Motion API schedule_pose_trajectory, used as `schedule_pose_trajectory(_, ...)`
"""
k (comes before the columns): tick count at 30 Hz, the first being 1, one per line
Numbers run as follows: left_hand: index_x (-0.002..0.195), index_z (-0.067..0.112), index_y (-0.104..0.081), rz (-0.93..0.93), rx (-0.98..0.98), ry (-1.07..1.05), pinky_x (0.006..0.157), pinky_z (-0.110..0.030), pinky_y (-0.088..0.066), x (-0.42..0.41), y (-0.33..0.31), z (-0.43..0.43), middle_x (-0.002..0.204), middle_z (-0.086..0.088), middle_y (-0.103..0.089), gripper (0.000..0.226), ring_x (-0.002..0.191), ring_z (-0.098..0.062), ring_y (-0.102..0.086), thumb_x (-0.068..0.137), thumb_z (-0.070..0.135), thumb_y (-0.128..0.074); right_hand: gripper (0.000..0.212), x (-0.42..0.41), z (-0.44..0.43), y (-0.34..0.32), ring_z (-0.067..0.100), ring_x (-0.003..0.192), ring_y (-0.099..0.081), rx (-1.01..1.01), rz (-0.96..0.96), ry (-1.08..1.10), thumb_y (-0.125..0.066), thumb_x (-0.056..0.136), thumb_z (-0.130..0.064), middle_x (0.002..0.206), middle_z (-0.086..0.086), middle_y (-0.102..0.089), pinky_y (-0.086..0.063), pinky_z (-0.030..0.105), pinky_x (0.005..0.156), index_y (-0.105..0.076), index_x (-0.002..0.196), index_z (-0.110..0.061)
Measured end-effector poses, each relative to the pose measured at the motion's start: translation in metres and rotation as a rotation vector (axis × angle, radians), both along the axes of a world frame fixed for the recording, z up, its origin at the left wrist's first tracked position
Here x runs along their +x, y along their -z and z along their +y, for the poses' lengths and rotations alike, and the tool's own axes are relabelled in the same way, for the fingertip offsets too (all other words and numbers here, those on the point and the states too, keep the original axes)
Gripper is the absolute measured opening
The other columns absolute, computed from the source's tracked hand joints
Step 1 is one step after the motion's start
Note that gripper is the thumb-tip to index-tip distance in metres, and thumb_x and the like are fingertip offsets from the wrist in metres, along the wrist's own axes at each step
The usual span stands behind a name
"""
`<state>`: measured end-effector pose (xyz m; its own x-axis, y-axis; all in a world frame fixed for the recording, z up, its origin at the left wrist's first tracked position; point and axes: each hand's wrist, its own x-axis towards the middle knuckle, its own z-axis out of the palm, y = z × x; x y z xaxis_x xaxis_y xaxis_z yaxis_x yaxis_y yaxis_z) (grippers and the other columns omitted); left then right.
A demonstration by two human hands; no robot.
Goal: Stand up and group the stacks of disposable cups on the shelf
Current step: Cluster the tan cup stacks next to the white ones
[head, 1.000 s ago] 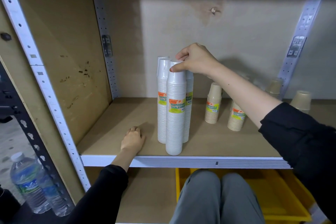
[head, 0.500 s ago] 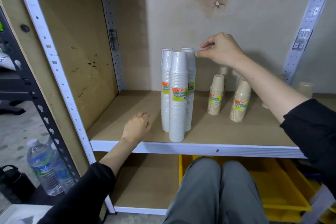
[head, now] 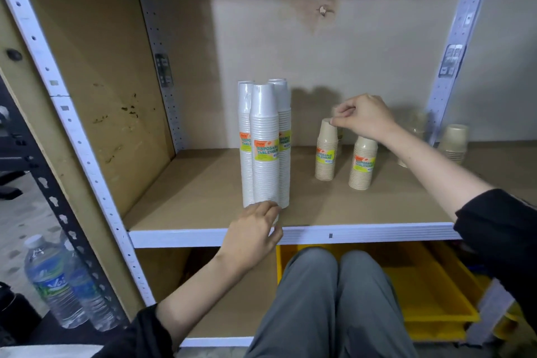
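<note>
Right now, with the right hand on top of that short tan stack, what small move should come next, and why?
Probably slide the pinched tan stack right until it sits beside the nearer tan stack. The right hand pinches its top, the two stand apart, and the white stacks already stand together, the left hand at their base.
</note>
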<state>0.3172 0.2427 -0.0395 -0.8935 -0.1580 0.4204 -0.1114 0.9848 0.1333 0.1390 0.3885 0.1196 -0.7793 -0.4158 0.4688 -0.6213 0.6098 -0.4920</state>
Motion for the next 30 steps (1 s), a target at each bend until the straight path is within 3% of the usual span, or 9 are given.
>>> schedule_pose_trajectory(5, 0.131, 0.014, -0.050, -0.006, -0.005, 0.114, 0.098, -0.028, -0.038, -0.048, -0.010, 0.035, 0.133, 0.001, -0.052, 0.039, 0.120, -0.019, -0.050, 0.095, 0.028, -0.039, 0.030, -0.017, 0.016, 0.014, 0.033, 0.104, -0.062, 0.044, -0.024, 0.042, -0.070, 0.077, -0.017, 0.101, 0.021, -0.072, -0.047, 0.036, 0.093, -0.069, 0.096, 0.007)
schedule_pose_trajectory(14, 0.122, 0.005, -0.052, -0.003, 0.019, 0.051, 0.097, -0.036, -0.040, -0.151, -0.061, 0.044, 0.126, -0.012, -0.053, 0.036, 0.117, -0.030, -0.050, 0.092, 0.023, -0.046, 0.036, -0.061, 0.031, 0.016, 0.027, 0.107, -0.062, 0.044, -0.071, 0.089, -0.071, 0.078, -0.016, 0.111, 0.018, -0.069, -0.044, 0.025, 0.089, -0.066, 0.109, 0.002)
schedule_pose_trajectory(18, 0.130, 0.005, -0.046, 0.005, 0.042, -0.011, 0.096, -0.038, -0.041, -0.189, -0.089, 0.035, 0.130, -0.013, -0.050, 0.042, 0.118, -0.032, -0.050, 0.092, 0.023, -0.047, 0.037, -0.081, 0.035, 0.015, 0.027, 0.107, -0.061, 0.036, -0.076, 0.118, -0.070, 0.077, -0.013, 0.112, 0.017, -0.068, -0.044, 0.026, 0.087, -0.065, 0.110, 0.003)
schedule_pose_trajectory(24, 0.132, 0.002, -0.044, 0.028, 0.263, -0.062, 0.100, -0.037, -0.038, -0.233, -0.114, 0.029, 0.137, -0.014, -0.044, 0.044, 0.124, -0.033, -0.045, 0.088, 0.008, -0.046, 0.038, -0.109, 0.040, 0.022, 0.032, 0.110, -0.058, 0.037, -0.119, 0.143, -0.072, 0.076, -0.018, 0.117, 0.020, -0.065, -0.045, 0.034, 0.089, -0.065, 0.104, 0.008)
schedule_pose_trajectory(30, 0.134, -0.003, -0.041, -0.070, 0.414, -0.098, 0.106, -0.036, -0.034, -0.264, -0.116, 0.023, 0.138, -0.021, -0.044, 0.048, 0.128, -0.035, -0.042, 0.089, 0.013, -0.048, 0.052, -0.129, 0.039, 0.040, 0.031, 0.113, -0.057, 0.037, -0.268, 0.136, -0.076, 0.073, -0.023, 0.120, 0.021, -0.063, -0.045, 0.037, 0.095, -0.061, 0.113, 0.006)
